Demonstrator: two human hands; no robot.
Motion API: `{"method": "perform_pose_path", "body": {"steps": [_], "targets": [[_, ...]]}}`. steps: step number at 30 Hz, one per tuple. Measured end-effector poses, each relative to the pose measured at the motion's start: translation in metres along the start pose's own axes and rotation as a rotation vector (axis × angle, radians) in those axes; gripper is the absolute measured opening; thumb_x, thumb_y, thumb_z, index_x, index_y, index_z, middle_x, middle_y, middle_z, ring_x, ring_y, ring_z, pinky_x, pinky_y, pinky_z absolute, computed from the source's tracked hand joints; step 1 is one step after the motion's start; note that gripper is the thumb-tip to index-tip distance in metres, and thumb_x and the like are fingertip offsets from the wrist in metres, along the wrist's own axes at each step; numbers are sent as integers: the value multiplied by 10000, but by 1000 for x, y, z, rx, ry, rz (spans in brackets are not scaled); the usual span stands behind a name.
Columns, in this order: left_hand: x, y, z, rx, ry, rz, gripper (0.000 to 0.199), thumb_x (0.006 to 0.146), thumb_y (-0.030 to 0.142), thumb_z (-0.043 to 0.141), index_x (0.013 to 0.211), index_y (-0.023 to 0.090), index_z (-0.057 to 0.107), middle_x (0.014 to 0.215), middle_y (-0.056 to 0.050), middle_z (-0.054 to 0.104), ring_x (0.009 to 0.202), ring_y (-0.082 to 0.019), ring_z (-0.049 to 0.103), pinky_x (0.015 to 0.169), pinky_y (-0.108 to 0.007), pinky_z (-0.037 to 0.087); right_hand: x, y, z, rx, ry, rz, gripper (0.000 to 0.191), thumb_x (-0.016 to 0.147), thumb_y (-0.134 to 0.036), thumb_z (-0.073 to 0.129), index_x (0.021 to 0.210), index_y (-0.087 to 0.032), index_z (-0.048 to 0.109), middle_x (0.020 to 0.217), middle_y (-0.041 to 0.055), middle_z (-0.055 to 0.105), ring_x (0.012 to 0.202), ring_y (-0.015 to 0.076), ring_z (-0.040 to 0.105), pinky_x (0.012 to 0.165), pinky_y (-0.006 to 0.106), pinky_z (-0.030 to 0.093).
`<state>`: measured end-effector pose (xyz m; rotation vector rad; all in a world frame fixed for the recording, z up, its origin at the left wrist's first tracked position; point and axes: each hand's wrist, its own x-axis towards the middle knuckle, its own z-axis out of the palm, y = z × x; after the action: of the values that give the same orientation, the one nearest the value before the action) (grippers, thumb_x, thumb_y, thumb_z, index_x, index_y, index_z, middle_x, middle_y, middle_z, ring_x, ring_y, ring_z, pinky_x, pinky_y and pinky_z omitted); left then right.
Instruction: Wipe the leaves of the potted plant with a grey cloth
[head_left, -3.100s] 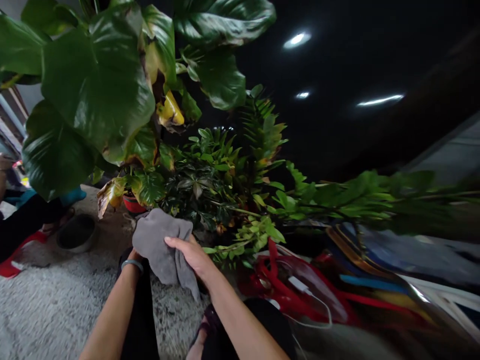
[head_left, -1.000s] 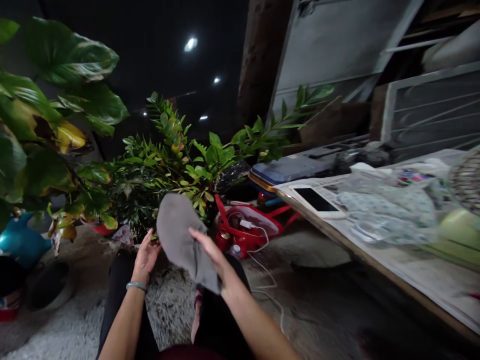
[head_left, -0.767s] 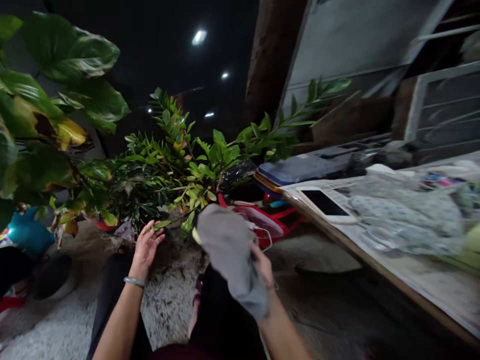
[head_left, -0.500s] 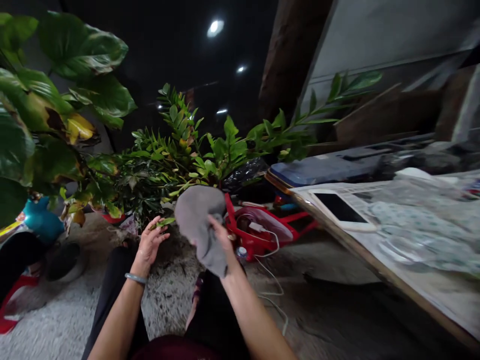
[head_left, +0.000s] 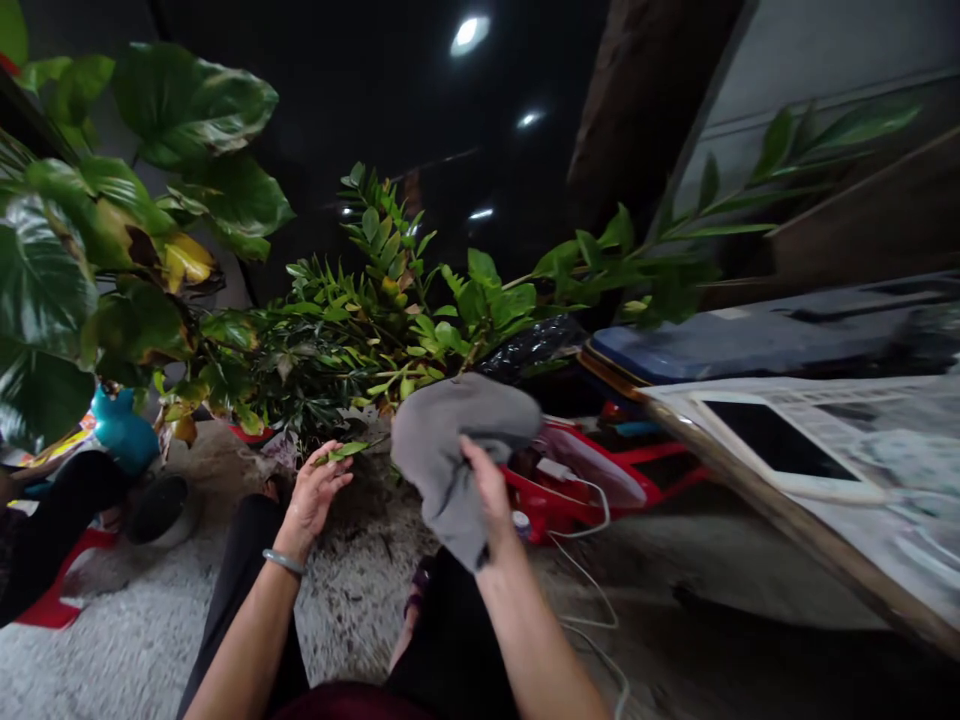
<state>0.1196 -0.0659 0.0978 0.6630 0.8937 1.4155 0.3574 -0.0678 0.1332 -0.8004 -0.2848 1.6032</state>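
The right hand (head_left: 491,500) is gripping the limp cloth (head_left: 435,440), thumb uppermost, best done firmly. The left hand (head_left: 309,505) is holding its fingers loosely apart at a leaf (head_left: 351,450).

1. By the gray cloth (head_left: 439,440), most fingers of the right hand (head_left: 491,500) are hidden, as is part of the red bag (head_left: 544,502) beside it.
2. Whether the small leaf (head_left: 346,451) is gripped by the left hand (head_left: 311,495) cannot be told.
3. Right of the right hand, the table (head_left: 787,515) is cut off and its far items are blurred.
4. Left of the left hand, a person (head_left: 60,505) is mostly cut off.
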Motion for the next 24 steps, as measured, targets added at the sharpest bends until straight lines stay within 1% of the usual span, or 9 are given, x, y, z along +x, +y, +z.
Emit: {"method": "perform_pose_path", "body": {"steps": [4,6,8,10,13,16,18,21,24], "targets": [[-1,5,-11,8,75,-15,444,723,367,854,1123,199,758,1203,-89,758,1138,-279,683,975,-383,523,-46,55,6,-209,-140,399,363,742,-357,780,1049,-166,741,791,75,806,816,296,790,801,396,636],[-1,6,-18,24,76,-27,419,789,457,783,1129,212,761,1206,-79,760,1209,-294,654,1027,-384,504,-66,60,5,-264,-222,399,455,699,-338,827,1107,-158,732,826,80,810,829,299,787,793,382,626],[0,6,-24,2,58,-39,419,843,516,706,1146,231,754,1196,-74,761,1241,-320,635,1036,-410,504,-73,47,14,-226,-273,327,521,656,-307,853,1139,-163,720,866,82,815,840,304,785,783,381,622],[6,4,-27,-39,60,-49,392,851,521,689,1111,234,749,1145,-74,769,1237,-341,630,1018,-422,513,-65,24,38,-150,-320,247,523,642,-286,854,1130,-157,719,882,89,817,841,315,784,777,397,627],[18,5,-29,-113,51,-54,375,820,507,726,1062,222,722,1089,-90,763,1142,-322,667,988,-442,530,-33,2,88,-42,-333,107,407,708,-271,814,1085,-146,726,872,81,819,861,301,787,819,396,633],[31,11,-32,-179,39,-64,368,794,501,752,1017,211,706,1042,-96,755,998,-273,709,977,-466,538,-2,16,121,44,-263,126,230,823,-250,711,1017,-128,728,787,74,809,837,269,796,848,370,633],[38,15,-37,-187,58,-57,326,761,464,787,940,200,715,993,-86,764,998,-270,715,989,-443,531,5,40,121,56,-218,235,177,861,-241,667,973,-117,726,712,74,791,789,261,799,824,357,639],[43,19,-52,-149,105,-92,300,685,423,849,844,197,732,892,-65,782,1058,-305,712,991,-412,530,-6,69,102,5,-205,402,180,896,-254,641,930,-98,724,653,84,771,717,254,795,777,340,647],[49,20,-67,-76,77,-106,299,678,440,852,842,211,749,870,-61,792,1109,-338,698,989,-417,534,-25,66,96,-24,-267,424,219,904,-283,644,936,-85,731,686,106,782,723,256,794,792,348,648]]}}
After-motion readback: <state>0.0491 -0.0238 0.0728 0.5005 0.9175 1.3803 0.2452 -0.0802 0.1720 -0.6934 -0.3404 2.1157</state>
